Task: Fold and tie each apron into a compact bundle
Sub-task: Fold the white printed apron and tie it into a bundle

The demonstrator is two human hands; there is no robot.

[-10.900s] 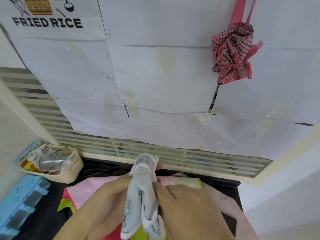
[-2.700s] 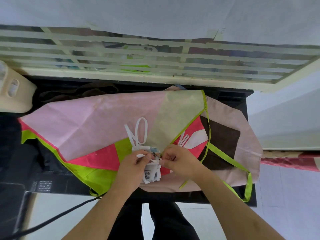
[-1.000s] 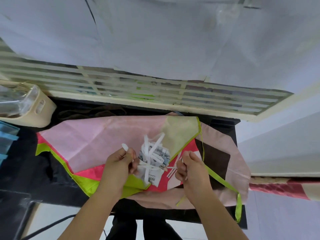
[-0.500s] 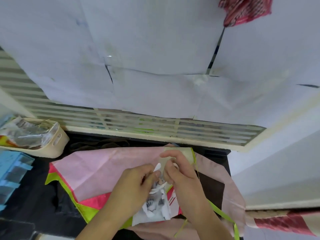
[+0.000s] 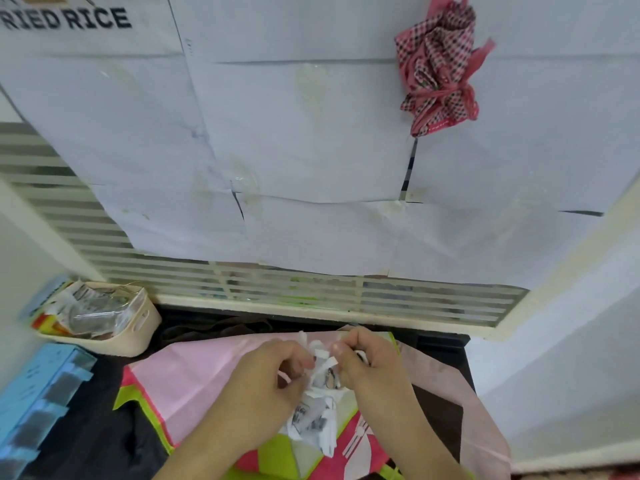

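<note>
Over the counter's middle, the left hand (image 5: 277,372) and right hand (image 5: 370,365) are each pinching a strap end of the white apron bundle (image 5: 313,410), tying its knot, which next seems to need cinching

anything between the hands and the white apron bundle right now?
No. Left hand and right hand are both already on the white apron bundle, fingers pinching its ties. It is held above the pink apron; nothing intervenes.

White apron bundle (image 5: 313,415) between left hand (image 5: 266,379) and right hand (image 5: 372,367), above spread pink apron (image 5: 194,375).
</note>
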